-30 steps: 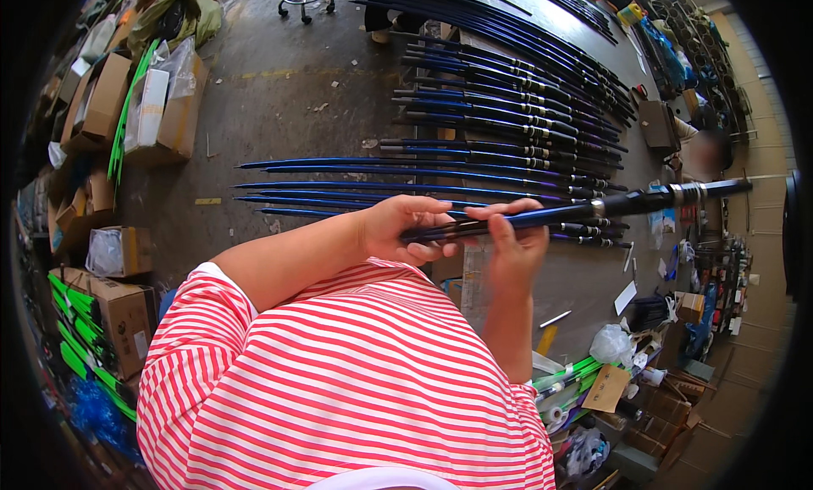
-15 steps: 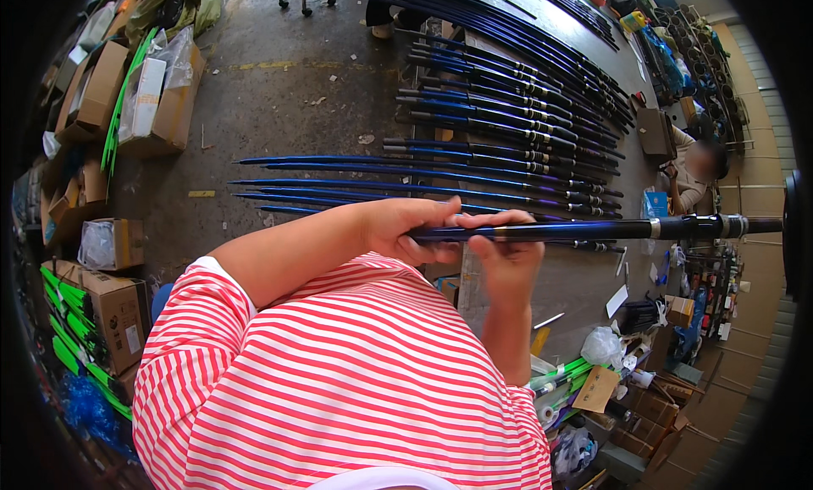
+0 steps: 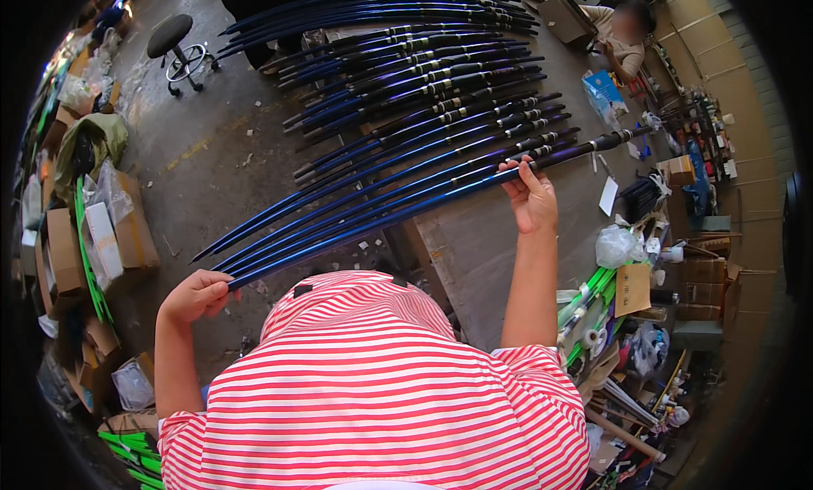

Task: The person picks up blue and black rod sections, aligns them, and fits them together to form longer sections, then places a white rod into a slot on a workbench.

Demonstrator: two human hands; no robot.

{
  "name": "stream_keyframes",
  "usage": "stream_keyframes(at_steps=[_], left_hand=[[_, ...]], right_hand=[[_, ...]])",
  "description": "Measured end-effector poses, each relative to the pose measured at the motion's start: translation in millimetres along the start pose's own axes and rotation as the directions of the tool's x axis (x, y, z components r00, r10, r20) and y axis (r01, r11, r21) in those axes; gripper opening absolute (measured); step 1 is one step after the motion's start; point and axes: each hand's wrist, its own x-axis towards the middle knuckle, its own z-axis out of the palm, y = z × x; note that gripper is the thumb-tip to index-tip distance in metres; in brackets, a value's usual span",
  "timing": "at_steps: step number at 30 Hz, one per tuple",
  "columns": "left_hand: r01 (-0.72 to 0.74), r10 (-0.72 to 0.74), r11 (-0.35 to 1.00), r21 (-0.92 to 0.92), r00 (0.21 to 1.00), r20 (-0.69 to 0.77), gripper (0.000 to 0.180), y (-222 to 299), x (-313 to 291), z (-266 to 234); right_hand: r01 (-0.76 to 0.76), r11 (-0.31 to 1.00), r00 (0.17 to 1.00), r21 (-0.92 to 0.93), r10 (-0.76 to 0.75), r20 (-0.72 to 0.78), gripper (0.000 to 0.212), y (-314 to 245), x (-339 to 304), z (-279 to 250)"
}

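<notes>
A long blue fishing rod (image 3: 373,222) stretches across in front of me, its dark handle end (image 3: 605,140) at the right over the table. Near its left end my left hand (image 3: 199,295) is closed around the thin blue part. My right hand (image 3: 533,200) grips the rod further right, thumb and fingers pinching it near the dark section. Just beyond it, several similar blue rods (image 3: 356,204) lie side by side, their left ends sticking out past the table edge. More rods with dark, ringed handles (image 3: 423,66) lie in rows farther back.
The grey table (image 3: 483,261) lies under the rods. A person (image 3: 622,41) sits at its far right, near a blue packet (image 3: 603,92). Green rods, plastic bags and a cardboard piece (image 3: 633,288) crowd the near right. At left are a black stool (image 3: 174,45) and cardboard boxes (image 3: 135,219).
My left hand has moved far left, away from my right hand, and a long blue length of rod now spans between them. The view has turned, and the rod now slants across the table.
</notes>
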Motion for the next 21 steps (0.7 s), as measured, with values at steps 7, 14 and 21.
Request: stream_keyframes(at_steps=[7, 14, 21], left_hand=[[0.066, 0.815, 0.058, 0.996, 0.573, -0.086, 0.046, 15.1, 67.6, 89.3], [0.148, 0.705, 0.078, 0.986, 0.691, -0.159, 0.026, 29.7, 73.5, 132.8], [0.416, -0.381, 0.909, -0.025, 0.852, 0.359, 0.046, 30.3, 36.5, 110.7]], right_hand=[[-0.048, 0.906, 0.900, 0.420, 0.222, -0.376, 0.006, 44.7, 27.5, 21.6], [-0.114, 0.866, 0.844, 0.487, 0.343, -0.413, 0.037, 28.4, 18.7, 35.1], [-0.289, 0.726, 0.938, 0.625, 0.344, 0.034, 0.047, 4.0, -7.8, 12.9]])
